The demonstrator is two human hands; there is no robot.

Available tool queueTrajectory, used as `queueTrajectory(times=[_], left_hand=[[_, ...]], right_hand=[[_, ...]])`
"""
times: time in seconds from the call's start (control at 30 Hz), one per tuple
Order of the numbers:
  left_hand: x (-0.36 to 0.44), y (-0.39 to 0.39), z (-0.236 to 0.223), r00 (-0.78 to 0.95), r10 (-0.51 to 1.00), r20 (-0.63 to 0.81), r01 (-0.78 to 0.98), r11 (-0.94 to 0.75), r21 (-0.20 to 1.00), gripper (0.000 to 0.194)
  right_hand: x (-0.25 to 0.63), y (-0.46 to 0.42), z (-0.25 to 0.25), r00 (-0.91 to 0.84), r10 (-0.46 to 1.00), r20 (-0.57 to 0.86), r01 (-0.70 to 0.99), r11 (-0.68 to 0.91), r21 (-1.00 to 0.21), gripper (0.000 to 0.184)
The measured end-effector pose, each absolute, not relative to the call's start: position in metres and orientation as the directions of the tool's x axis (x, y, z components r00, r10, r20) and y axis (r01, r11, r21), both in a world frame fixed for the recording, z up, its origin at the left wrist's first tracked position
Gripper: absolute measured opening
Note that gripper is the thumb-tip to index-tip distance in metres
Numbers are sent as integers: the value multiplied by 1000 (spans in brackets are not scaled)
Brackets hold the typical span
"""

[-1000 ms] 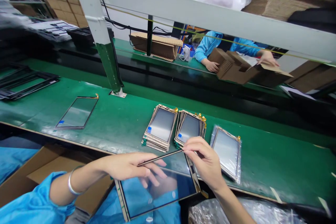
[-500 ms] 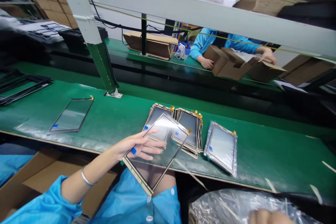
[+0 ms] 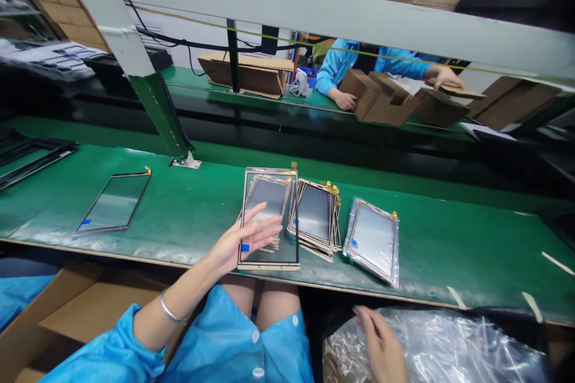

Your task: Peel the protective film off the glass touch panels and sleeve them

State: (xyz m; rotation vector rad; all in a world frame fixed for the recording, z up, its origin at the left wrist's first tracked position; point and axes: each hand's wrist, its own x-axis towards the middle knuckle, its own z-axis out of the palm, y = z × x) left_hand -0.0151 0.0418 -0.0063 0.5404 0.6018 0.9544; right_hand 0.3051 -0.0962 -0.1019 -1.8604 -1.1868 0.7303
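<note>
the left hand (image 3: 251,238) holds a clear panel (image 3: 276,255), fingers spread out; the panel is near a pile (image 3: 317,212) on the green table (image 3: 440,251); the right hand (image 3: 381,341), half curled, is by shiny plastic (image 3: 458,341); its grip i can't tell

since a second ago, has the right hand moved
Yes, the right hand has moved down in view, from overlapping the green bench to below its near edge.

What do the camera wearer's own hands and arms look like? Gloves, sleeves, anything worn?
Both hands ungloved. Left hand: a plain, rounded silver-coloured bangle near the wrist; bright blue, loose, creased sleeve bunched on the forearm. Right hand: nothing worn that shows; its sleeve is out of frame.
</note>
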Motion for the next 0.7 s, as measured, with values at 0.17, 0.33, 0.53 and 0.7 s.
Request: queueTrajectory(times=[0.17,0.33,0.53,0.7], left_hand=[[-11,28,2,449,880,-152,-553,408,727,53],[-12,18,10,423,899,-111,-549,352,759,51],[-10,7,16,371,922,-114,-571,324,754,48],[-14,5,14,294,953,-74,-609,246,754,42]], right_hand=[[220,-34,-33,-112,992,-53,395,-5,-919,29],[206,-21,-8,-270,962,32,594,193,-781,24],[208,-17,-5,-355,923,148,699,367,-613,31],[189,-13,-7,-374,906,200,655,411,-634,26]])
